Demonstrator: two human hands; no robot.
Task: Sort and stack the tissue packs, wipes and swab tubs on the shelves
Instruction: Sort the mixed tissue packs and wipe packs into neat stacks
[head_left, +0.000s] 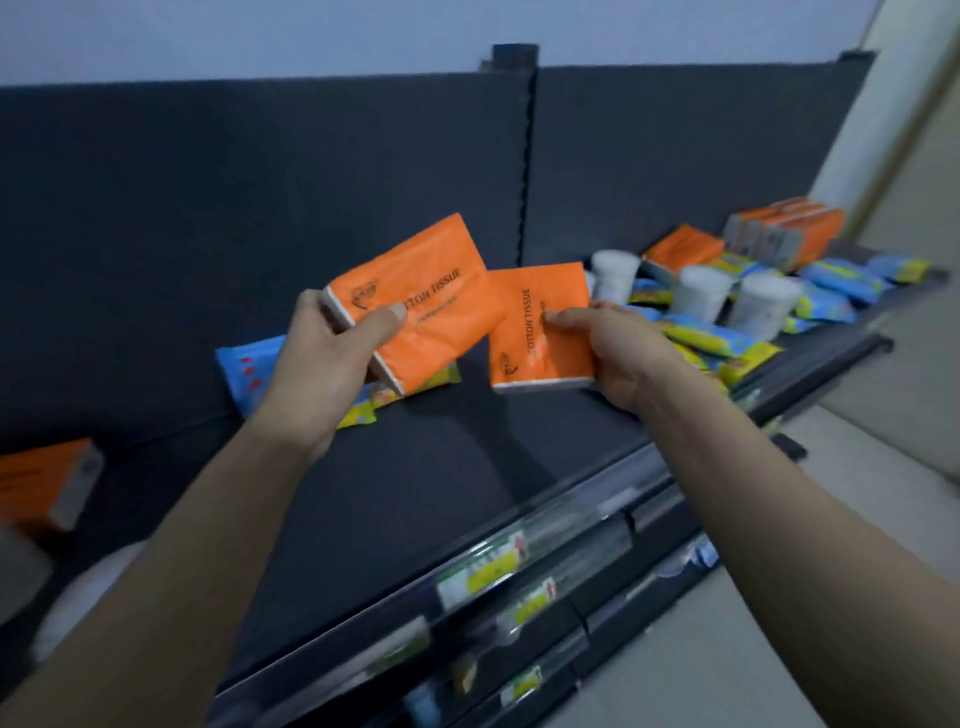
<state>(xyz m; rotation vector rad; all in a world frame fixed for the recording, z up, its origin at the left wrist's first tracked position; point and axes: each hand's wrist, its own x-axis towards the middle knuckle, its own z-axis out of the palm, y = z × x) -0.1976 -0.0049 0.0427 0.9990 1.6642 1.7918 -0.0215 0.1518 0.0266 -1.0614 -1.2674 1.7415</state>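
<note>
An orange tissue pack (431, 296) is gripped at its near end by the left hand (332, 358), thumb laid across the printed face and fingers curled behind, and is held tilted above the dark shelf (415, 467). A second tissue pack (540, 332) is pinched along its right edge by the right hand (613, 348), low over the shelf just beside the first. A blue wipes pack (249, 364) is seen lying behind the left hand, while three white swab tubs (704, 291) are stood among scattered blue-and-yellow wipes (711, 338) further right, with stacked orange packs (789, 231) at the far end.
</note>
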